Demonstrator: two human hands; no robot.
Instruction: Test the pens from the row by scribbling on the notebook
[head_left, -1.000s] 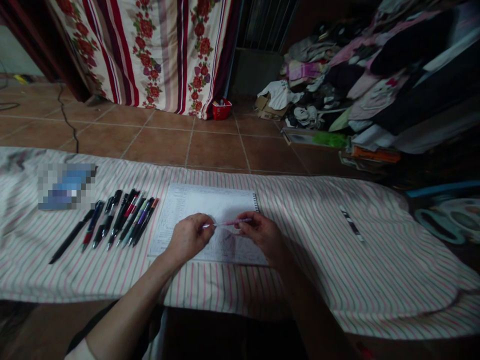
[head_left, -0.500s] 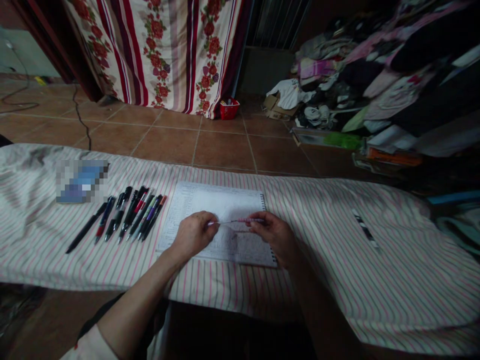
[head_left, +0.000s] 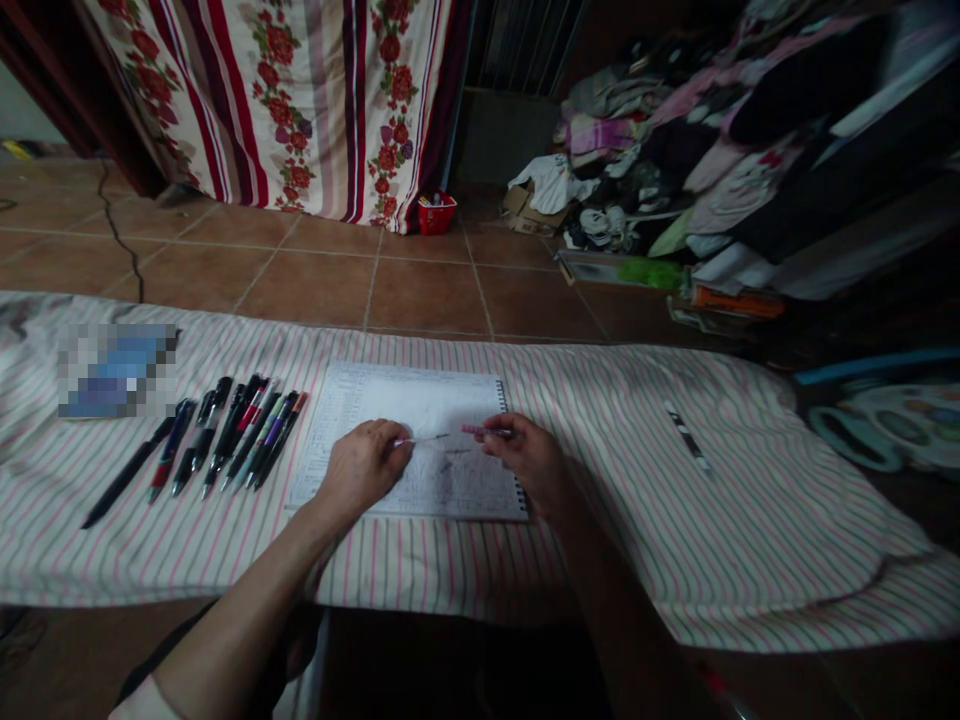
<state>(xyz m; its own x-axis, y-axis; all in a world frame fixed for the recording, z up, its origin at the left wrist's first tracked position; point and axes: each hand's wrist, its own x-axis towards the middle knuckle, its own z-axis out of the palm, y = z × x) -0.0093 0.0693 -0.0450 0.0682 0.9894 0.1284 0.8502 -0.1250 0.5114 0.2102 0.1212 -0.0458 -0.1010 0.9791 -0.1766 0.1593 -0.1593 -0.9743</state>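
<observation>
Over the open spiral notebook (head_left: 405,395), my left hand (head_left: 366,465) is closed on a slim pale pen refill (head_left: 426,439). Its dark tip points right, and my fingers hide the other end. My right hand (head_left: 529,455) pinches a pink patterned pen barrel (head_left: 474,429) above the notebook's wire-bound edge. A small gap separates the two parts. Their shadows fall on the page, which has faint writing along its left side and lower half. Left of the notebook lies a row of several pens (head_left: 240,435), with a long black pen (head_left: 127,475) at its far left.
A black-and-white pen (head_left: 688,437) lies to the right on the striped cloth (head_left: 615,400). At the left is a blurred-out blue object (head_left: 120,370). Beyond the cloth are a tiled floor (head_left: 427,285), a red basket (head_left: 436,214), a flowered curtain (head_left: 322,110) and heaped clothes (head_left: 675,150).
The pink barrel has come away from the refill, and a gap now shows between my hands' two parts. The whole view has shifted, so things sit further left.
</observation>
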